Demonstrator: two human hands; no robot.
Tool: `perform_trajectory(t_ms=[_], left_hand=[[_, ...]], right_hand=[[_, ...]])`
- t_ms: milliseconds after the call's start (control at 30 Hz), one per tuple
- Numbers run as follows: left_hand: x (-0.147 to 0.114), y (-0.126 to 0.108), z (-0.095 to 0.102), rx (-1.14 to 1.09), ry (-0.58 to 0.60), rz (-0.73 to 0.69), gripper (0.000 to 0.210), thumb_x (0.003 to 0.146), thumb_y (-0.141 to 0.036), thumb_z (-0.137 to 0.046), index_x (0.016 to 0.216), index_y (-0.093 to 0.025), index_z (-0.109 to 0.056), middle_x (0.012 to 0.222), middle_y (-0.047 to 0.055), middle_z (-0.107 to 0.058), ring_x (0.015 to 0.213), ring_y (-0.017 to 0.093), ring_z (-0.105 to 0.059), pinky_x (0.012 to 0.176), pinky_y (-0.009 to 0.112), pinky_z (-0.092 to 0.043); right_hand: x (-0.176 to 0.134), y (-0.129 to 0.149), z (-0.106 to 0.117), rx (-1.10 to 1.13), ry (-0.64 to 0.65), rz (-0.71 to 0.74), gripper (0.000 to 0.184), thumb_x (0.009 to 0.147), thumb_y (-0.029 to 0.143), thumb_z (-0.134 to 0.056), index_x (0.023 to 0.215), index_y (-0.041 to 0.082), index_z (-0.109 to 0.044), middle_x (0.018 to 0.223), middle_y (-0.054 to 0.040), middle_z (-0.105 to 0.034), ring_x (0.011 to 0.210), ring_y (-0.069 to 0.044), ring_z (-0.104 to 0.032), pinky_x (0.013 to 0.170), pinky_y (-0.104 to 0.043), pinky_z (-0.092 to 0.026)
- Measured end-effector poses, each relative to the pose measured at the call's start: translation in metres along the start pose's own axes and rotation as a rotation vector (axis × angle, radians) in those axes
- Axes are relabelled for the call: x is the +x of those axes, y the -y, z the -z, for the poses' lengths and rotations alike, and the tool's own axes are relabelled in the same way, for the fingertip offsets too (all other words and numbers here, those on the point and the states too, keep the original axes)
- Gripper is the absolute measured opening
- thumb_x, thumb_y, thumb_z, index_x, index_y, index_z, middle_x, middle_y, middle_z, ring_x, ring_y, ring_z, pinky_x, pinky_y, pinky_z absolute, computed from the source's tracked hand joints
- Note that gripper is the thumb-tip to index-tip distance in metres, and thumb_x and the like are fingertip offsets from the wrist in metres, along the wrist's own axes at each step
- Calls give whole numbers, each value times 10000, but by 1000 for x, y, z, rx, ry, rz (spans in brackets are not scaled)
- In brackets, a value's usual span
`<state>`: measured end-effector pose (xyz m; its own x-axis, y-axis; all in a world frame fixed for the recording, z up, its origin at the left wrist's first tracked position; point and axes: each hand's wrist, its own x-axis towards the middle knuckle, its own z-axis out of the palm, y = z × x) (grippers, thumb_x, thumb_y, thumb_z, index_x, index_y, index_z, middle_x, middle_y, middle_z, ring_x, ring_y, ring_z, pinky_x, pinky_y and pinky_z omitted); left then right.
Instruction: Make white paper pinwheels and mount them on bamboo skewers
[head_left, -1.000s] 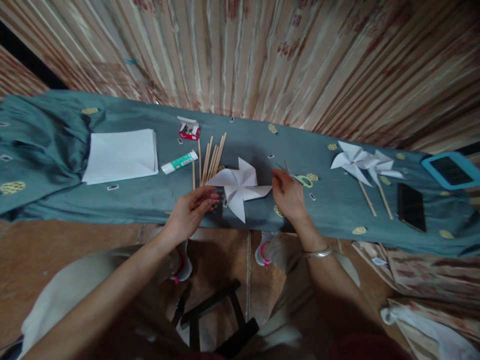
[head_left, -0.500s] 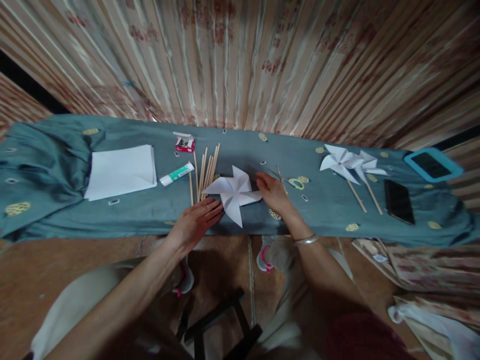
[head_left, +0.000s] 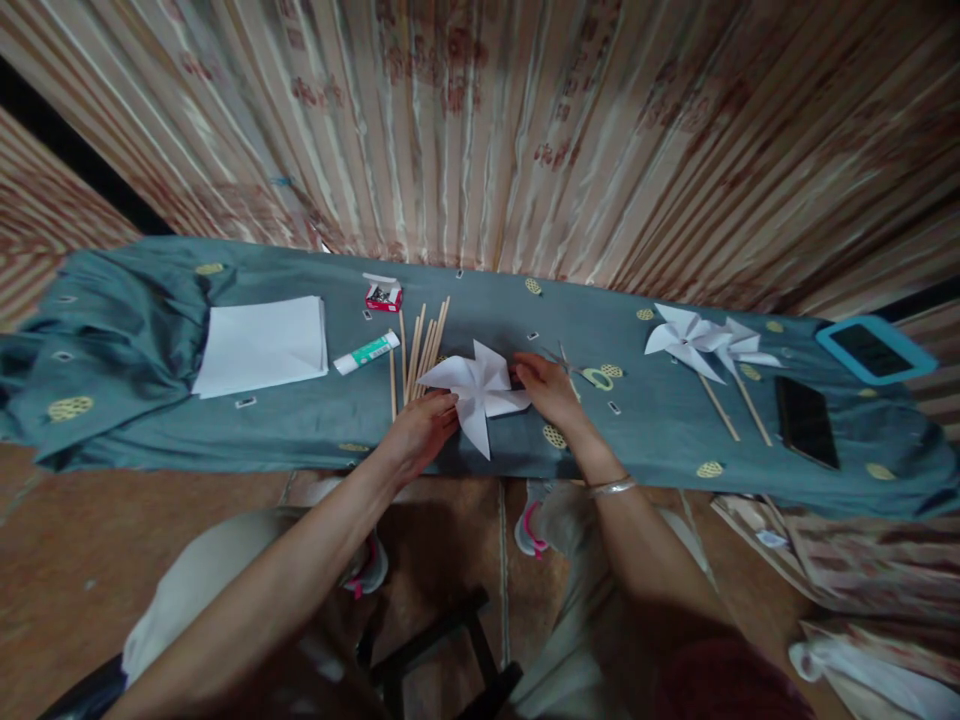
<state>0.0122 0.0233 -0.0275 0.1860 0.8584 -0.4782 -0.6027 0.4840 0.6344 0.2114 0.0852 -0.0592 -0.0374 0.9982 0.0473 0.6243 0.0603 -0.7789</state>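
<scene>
A white paper pinwheel (head_left: 480, 388) with pointed blades lies before me on the cloth-covered table. My left hand (head_left: 426, 432) has its fingers closed at the pinwheel's lower left edge. On the other side, my right hand (head_left: 551, 388) is curled with its fingers at the tip of the right blade; the exact contact there is hard to see. Several wooden sticks (head_left: 421, 345) lie just left of the pinwheel, partly covered by its blade and my left hand. Scissors (head_left: 592, 378) with light green handles rest right of my right hand.
Left of the sticks are a glue stick (head_left: 367, 352), a red box of small metal pieces (head_left: 384, 294) and stacked white paper (head_left: 262, 345). Pinwheels on sticks (head_left: 686, 338), a dark phone (head_left: 806, 420) and a blue-framed tablet (head_left: 876, 350) lie right. A curtain (head_left: 480, 140) hangs behind.
My left hand's fingers have gone from lying flat beside the pinwheel to curling at its edge. The right hand stays by the right blade. The whole view has shifted slightly.
</scene>
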Motion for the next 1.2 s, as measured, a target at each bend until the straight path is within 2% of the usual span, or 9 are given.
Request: perform_trajectory(t_ms=[167,300,533,600,700,800,900,1067,1200], left_hand=[[15,5,-8,-32,-22,-30,114,674,-67,-648,769,-129,-665,789,75,-741,943,230,-695,897,328,-519],[23,9,-15,-36,-31,-86,228,610,-34,-685,818,-127,-675,813,69,-751,960,249,-695,904,349,-521],[23,16,-16,-13,-104,-86,422,575,19,-683,966,-138,-679,752,32,-749,791,231,-715,771,334,-565],[23,16,-16,-14,-113,-84,388,579,22,-679,936,-132,-684,733,32,-745,730,220,-709,710,317,-566],[22,13,-17,-19,-113,-105,321,577,15,-699,864,-129,-691,732,33,-744,710,211,-704,668,295,-555],[19,6,-19,-27,-92,-154,362,547,-6,-756,878,-141,-701,752,28,-749,746,213,-708,686,293,-553],[17,0,-19,-42,-70,-211,443,504,-41,-816,919,-143,-701,782,34,-756,806,225,-713,749,312,-554],[14,-5,-14,-60,-79,-276,515,448,-97,-870,928,-151,-693,846,39,-764,855,228,-711,820,324,-539],[7,-9,-10,-22,-97,-272,555,439,-145,-883,962,-137,-698,845,52,-764,864,233,-706,833,345,-526]], right_hand=[[-1,5,0,-9,-5,21,318,869,235,-492,1114,184,-688,1066,-89,-744,967,-225,-699,912,-423,-531],[-1,7,-2,100,5,13,328,866,255,-481,1122,200,-678,1047,-60,-749,939,-206,-700,889,-408,-544],[-5,19,3,327,-27,70,338,893,385,-470,1118,225,-665,971,-50,-757,901,-201,-716,859,-369,-568],[-7,23,6,364,-77,106,346,888,406,-484,1101,202,-665,969,-74,-755,889,-210,-716,854,-378,-568],[-9,25,13,334,-231,152,348,888,415,-499,1090,182,-661,992,-98,-748,901,-214,-707,874,-399,-555],[-7,21,21,294,-372,142,365,884,429,-510,1095,171,-658,1036,-116,-739,938,-220,-700,908,-424,-536],[-3,14,26,334,-433,101,373,861,428,-542,1079,150,-661,1015,-125,-744,921,-225,-704,902,-440,-540],[-1,10,28,376,-422,82,394,844,436,-570,1080,134,-657,1002,-128,-747,919,-229,-705,914,-454,-533],[-3,15,25,362,-403,83,408,836,465,-587,1076,144,-662,1001,-125,-750,932,-236,-704,924,-461,-521]])
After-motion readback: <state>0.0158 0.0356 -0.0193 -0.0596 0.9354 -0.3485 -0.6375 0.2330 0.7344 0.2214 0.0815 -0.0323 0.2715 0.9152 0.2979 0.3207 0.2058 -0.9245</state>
